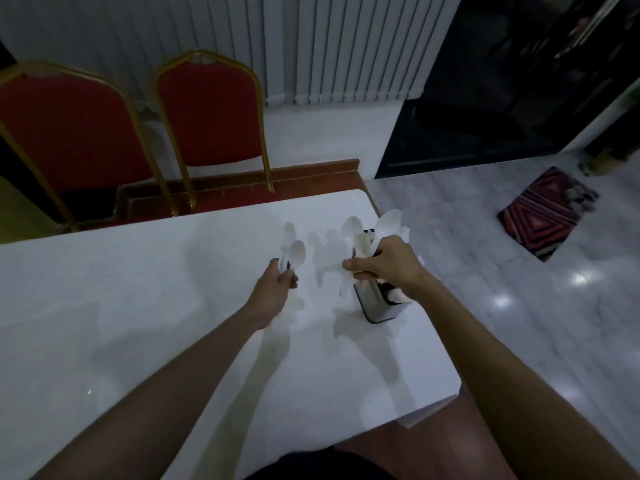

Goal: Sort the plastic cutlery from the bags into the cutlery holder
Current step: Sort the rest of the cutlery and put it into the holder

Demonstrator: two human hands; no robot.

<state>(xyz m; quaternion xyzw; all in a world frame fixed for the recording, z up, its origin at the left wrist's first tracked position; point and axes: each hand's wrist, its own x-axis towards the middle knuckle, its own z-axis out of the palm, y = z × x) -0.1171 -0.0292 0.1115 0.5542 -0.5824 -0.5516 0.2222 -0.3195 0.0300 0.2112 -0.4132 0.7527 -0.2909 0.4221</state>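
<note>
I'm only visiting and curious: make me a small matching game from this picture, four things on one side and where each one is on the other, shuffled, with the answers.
Things:
1. left hand
2. right hand
3. cutlery holder
4. red chairs

Places or states:
A. behind the far edge of the white table
B. stands near the table's right edge
C. closed on a few white spoons, raised above the table
D. grips a bunch of white cutlery at the holder's top

Pairs: 1-C, 2-D, 3-B, 4-A

No readable text, labels, brands or numbers anywhere; picture dim, surfaces plain
</note>
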